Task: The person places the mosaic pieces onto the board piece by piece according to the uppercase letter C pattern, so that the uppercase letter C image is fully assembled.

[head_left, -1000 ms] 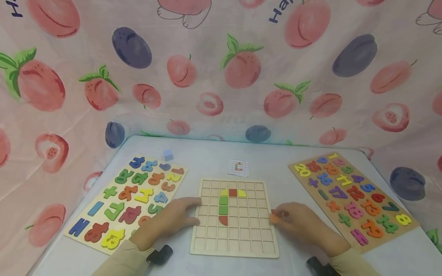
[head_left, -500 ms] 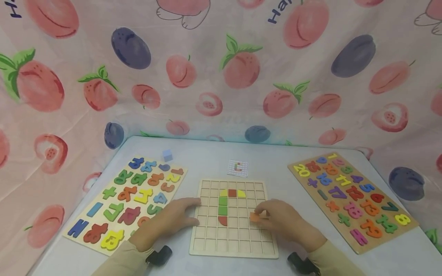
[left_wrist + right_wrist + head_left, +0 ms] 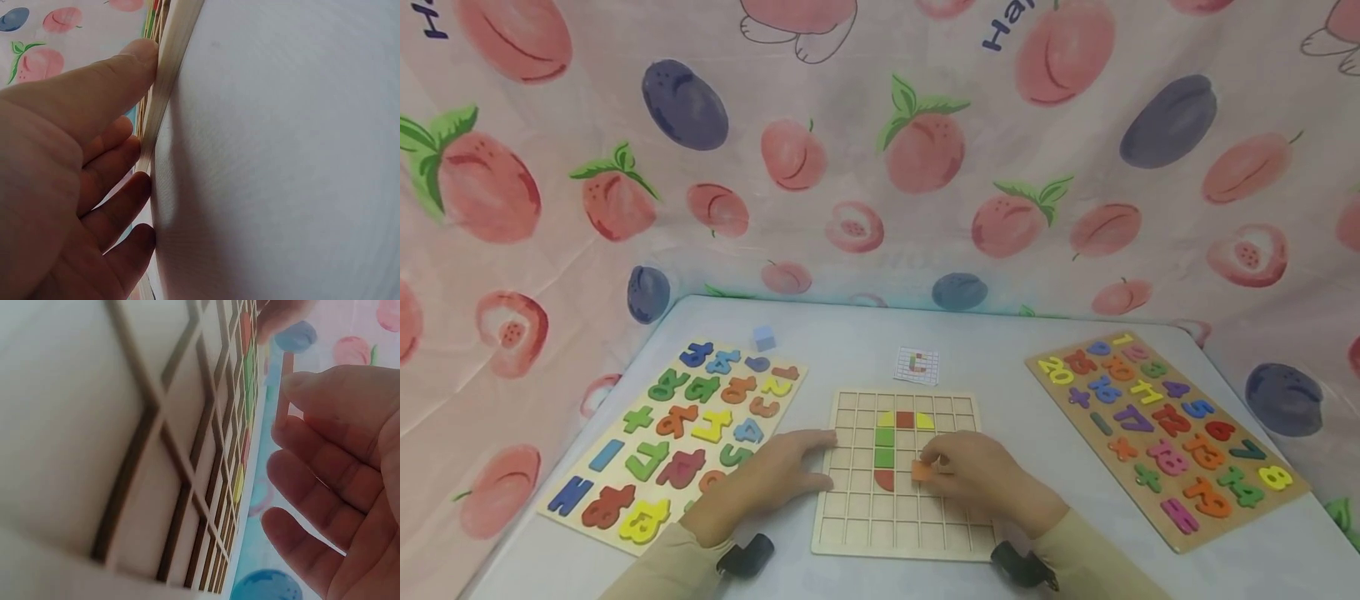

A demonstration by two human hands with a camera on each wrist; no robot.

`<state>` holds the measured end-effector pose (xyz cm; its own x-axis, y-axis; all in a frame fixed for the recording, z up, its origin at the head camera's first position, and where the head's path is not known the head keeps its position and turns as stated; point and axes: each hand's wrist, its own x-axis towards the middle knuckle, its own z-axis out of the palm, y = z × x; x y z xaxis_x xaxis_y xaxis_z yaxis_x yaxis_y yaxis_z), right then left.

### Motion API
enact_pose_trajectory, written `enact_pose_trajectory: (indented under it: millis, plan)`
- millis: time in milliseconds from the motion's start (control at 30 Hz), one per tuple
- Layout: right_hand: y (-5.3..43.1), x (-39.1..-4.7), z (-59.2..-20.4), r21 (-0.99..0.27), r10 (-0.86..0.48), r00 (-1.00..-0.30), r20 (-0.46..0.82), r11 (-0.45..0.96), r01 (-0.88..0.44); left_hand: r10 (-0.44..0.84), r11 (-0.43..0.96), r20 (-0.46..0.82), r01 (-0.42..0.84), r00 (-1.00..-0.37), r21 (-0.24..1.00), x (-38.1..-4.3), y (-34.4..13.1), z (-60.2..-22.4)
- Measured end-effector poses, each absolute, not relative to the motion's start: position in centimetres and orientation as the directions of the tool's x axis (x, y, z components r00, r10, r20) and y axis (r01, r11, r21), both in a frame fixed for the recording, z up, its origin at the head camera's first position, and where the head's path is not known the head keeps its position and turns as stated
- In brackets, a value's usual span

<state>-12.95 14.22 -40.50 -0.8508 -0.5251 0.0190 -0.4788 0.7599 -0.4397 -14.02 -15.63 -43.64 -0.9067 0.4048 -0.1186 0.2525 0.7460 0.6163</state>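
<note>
A wooden grid board (image 3: 850, 506) lies in the middle of the table. Set in its cells are two yellow rounded tiles (image 3: 925, 422), a red square tile (image 3: 906, 420), two green square tiles (image 3: 885, 458) and a red rounded tile (image 3: 885, 480). Over the board, my right hand (image 3: 977, 477) pinches a flat orange tile (image 3: 921, 472) between thumb and forefinger. In the right wrist view the tile (image 3: 285, 390) stands apart from the grid, held edge-on. My left hand (image 3: 778, 473) rests thumb and fingertips against the board's left edge (image 3: 175, 59), fingers extended.
Behind the grid board lies a small printed pattern card (image 3: 917, 365). A number puzzle board (image 3: 617, 533) is at left, partly under the left forearm; another (image 3: 1247, 525) is at right. A light blue cube (image 3: 764, 337) sits at the back left.
My right hand has moved left from beside the board's right edge to over its middle, carrying the orange tile. My left hand stays at the left edge.
</note>
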Motion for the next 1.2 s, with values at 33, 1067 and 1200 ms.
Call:
enact_pose_trajectory:
  millis: [33, 1067, 1200]
  plan:
    - [14.1, -12.9, -40.5, -0.436, -0.531, -0.847, 0.02, 0.758, -0.485, 0.404, 0.747, -0.118, 0.252, -0.907, 0.615, -14.0, -15.6, -43.6]
    - [12.5, -13.4, -41.4, -0.4, -0.602, -0.799, 0.011, 0.729, -0.555, 0.403, 0.747, -0.116, 0.253, -0.908, 0.614, -13.9, -15.5, -43.5]
    - [12.4, -13.5, -41.4, -0.395, -0.593, -0.805, -0.018, 0.744, -0.539, 0.404, 0.744, -0.117, 0.252, -0.907, 0.618, -13.9, -15.5, -43.5]
